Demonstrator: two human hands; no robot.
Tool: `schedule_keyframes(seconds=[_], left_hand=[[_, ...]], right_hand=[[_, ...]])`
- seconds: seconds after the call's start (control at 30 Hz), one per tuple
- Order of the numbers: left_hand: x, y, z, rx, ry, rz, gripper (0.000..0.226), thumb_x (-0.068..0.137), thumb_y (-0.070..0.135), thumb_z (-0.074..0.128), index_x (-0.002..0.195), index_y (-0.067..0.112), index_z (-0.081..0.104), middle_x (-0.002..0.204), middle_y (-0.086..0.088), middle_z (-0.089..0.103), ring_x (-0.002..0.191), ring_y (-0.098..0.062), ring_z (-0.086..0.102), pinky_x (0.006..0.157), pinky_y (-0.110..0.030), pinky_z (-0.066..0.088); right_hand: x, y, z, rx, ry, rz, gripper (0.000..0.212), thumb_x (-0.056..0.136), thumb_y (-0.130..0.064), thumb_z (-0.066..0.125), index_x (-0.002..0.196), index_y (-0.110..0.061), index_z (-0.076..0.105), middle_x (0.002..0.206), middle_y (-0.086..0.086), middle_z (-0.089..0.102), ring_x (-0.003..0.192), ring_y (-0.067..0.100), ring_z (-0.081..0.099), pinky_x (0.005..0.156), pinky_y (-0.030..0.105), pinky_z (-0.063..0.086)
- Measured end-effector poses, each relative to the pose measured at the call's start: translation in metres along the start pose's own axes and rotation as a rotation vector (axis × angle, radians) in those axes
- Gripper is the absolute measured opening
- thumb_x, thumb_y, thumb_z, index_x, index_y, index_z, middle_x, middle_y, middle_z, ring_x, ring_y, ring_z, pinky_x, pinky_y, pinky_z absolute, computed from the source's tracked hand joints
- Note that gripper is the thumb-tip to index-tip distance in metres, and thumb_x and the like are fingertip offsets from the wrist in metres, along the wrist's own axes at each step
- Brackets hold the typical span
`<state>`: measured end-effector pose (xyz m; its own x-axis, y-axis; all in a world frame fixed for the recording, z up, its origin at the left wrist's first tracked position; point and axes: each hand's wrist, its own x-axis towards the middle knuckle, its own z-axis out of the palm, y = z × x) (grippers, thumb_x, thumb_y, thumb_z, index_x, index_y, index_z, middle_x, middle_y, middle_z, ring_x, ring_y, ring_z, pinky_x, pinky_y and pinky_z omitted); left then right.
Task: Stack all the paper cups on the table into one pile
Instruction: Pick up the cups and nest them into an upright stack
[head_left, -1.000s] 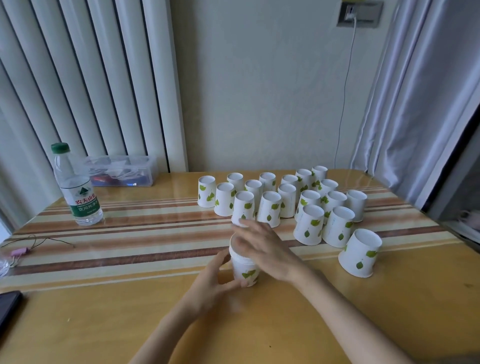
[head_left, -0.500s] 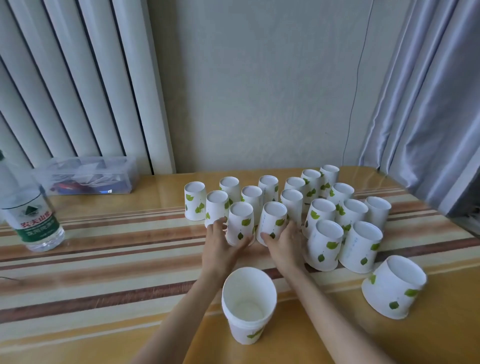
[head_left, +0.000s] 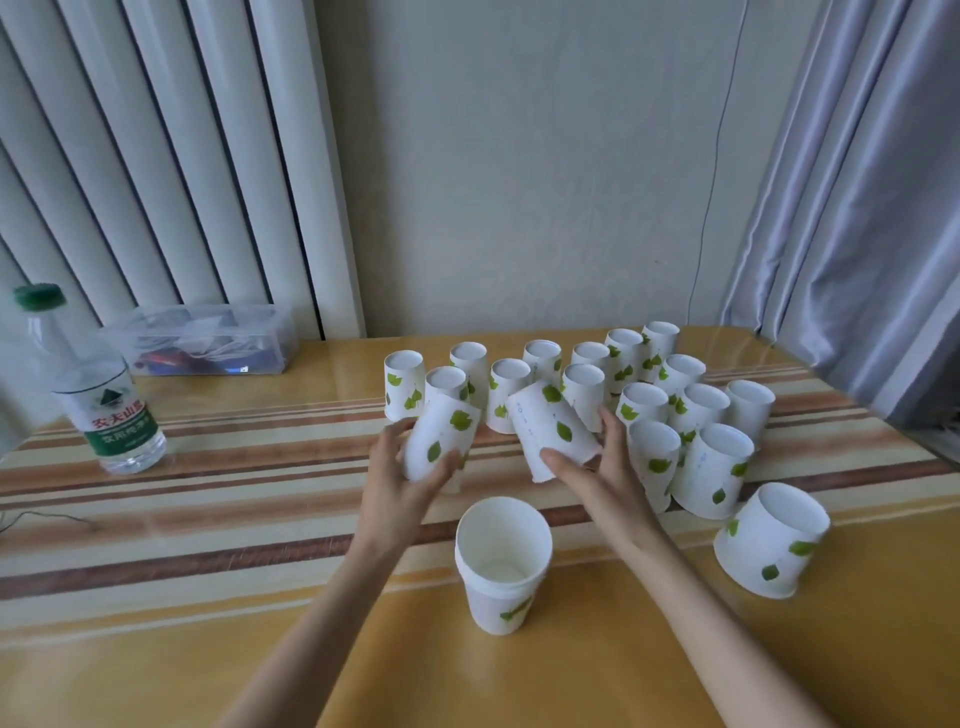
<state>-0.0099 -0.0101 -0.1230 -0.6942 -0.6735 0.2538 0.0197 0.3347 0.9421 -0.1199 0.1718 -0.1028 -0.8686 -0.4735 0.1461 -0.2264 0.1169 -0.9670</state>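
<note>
Under everything, table (head_left: 182, 649): stretched tan and glossy across the lower view, crossed by brown and cream stripes
On the far right half, group of paper cups (head_left: 644, 410): stood mouth down in close rows, white with green leaves, many touching their neighbours
At the far left edge, plastic box (head_left: 202, 348): sat clear and lidded, contents too blurred to tell
On the left side, water bottle (head_left: 111, 410): stood upright with a green cap and green label, well apart from the cups
At the group's front left, left hand (head_left: 400, 483): wrapped thumb and fingers round one cup from below
At the group's front middle, right hand (head_left: 602, 473): clasped a second cup between thumb and curled fingers
Near centre, stack (head_left: 498, 608): stood mouth up between the two forearms, two rims showing, one cup nested in another
At the near right, lone cup (head_left: 769, 540): stood mouth down, close to the group's front row
In the left palm, left-hand cup (head_left: 441, 441): leaned tilted, base up and to the right
In the right palm, right-hand cup (head_left: 550, 431): leaned tilted, base up and to the left, mouth toward the palm
</note>
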Motion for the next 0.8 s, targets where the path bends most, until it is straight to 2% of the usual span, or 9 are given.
schedule_keyframes(seconds=[0.07,0.17,0.23,0.37,0.43,0.53,0.57,0.7,0.8], left_hand=[[-0.014,0.010,-0.020,-0.006,0.015,-0.012,0.067,0.057,0.058,0.070,0.116,0.032,0.050,0.116,-0.002,0.059,0.101,-0.013,0.060,0.078,-0.027,0.051],[-0.035,0.029,-0.042,-0.025,0.024,-0.018,0.073,0.055,0.052,0.074,0.117,0.026,0.046,0.110,0.002,0.060,0.092,-0.001,0.060,0.067,-0.019,0.052],[-0.046,0.040,-0.055,-0.042,0.033,-0.009,0.067,0.057,0.044,0.076,0.112,0.020,0.047,0.108,-0.003,0.058,0.090,-0.005,0.059,0.056,-0.015,0.051],[-0.060,0.055,-0.073,-0.033,-0.010,0.048,0.055,0.052,0.055,0.074,0.099,0.031,0.058,0.110,-0.007,0.060,0.103,-0.019,0.059,0.053,-0.026,0.055],[-0.066,0.058,-0.077,-0.054,0.000,0.050,0.057,0.053,0.057,0.073,0.102,0.033,0.057,0.112,-0.006,0.060,0.108,-0.021,0.057,0.061,-0.032,0.058],[-0.074,0.060,-0.080,-0.042,0.101,0.060,0.064,0.053,0.060,0.071,0.108,0.034,0.050,0.116,0.004,0.057,0.116,-0.019,0.053,0.092,-0.042,0.051],[-0.076,0.059,-0.082,-0.034,0.135,0.067,0.062,0.055,0.061,0.071,0.106,0.034,0.050,0.115,0.008,0.057,0.116,-0.018,0.053,0.097,-0.044,0.048],[-0.081,0.056,-0.087,-0.048,0.183,0.074,0.056,0.064,0.063,0.069,0.109,0.034,0.053,0.116,0.006,0.060,0.118,-0.020,0.055,0.095,-0.046,0.049],[-0.081,0.067,-0.087,-0.001,0.193,0.151,0.049,0.065,0.064,0.061,0.110,0.044,0.054,0.119,0.006,0.059,0.115,-0.015,0.054,0.097,-0.046,0.047]], right_hand=[[-0.015,-0.016,-0.011,0.009,-0.004,0.011,0.061,0.074,-0.046,0.064,0.122,-0.031,0.030,0.127,-0.001,0.052,0.109,0.016,0.053,0.087,0.032,0.043],[-0.036,-0.043,-0.023,0.059,-0.007,-0.123,0.038,0.082,-0.036,0.062,0.113,-0.027,0.043,0.112,-0.005,0.056,0.094,0.007,0.055,0.069,0.013,0.044],[-0.049,-0.063,-0.027,0.031,-0.072,-0.206,0.038,0.079,-0.039,0.057,0.116,-0.036,0.052,0.115,-0.016,0.052,0.103,0.003,0.051,0.076,0.006,0.039],[-0.062,-0.084,-0.019,-0.043,-0.223,-0.305,0.044,0.081,-0.037,0.059,0.124,-0.044,0.051,0.131,-0.021,0.048,0.126,-0.007,0.038,0.102,0.018,0.029],[-0.065,-0.084,-0.009,-0.149,-0.217,-0.319,0.054,0.078,-0.040,0.062,0.130,-0.040,0.045,0.134,-0.018,0.047,0.128,-0.003,0.036,0.105,0.022,0.027],[-0.068,-0.076,0.010,-0.337,-0.279,-0.316,0.066,0.079,-0.038,0.066,0.136,-0.034,0.035,0.138,-0.012,0.044,0.131,0.005,0.031,0.106,0.027,0.026],[-0.069,-0.072,0.016,-0.420,-0.312,-0.329,0.068,0.079,-0.039,0.065,0.138,-0.034,0.032,0.140,-0.010,0.042,0.132,0.007,0.028,0.107,0.027,0.025],[-0.074,-0.049,0.032,-0.775,-0.387,-0.452,0.069,0.086,-0.055,0.047,0.145,-0.028,0.022,0.150,-0.010,0.032,0.137,0.008,0.020,0.113,0.031,0.022],[-0.076,-0.043,0.028,-0.671,-0.412,-0.373,0.070,0.086,-0.056,0.045,0.146,-0.034,0.016,0.150,-0.012,0.025,0.139,0.006,0.018,0.114,0.032,0.021]])
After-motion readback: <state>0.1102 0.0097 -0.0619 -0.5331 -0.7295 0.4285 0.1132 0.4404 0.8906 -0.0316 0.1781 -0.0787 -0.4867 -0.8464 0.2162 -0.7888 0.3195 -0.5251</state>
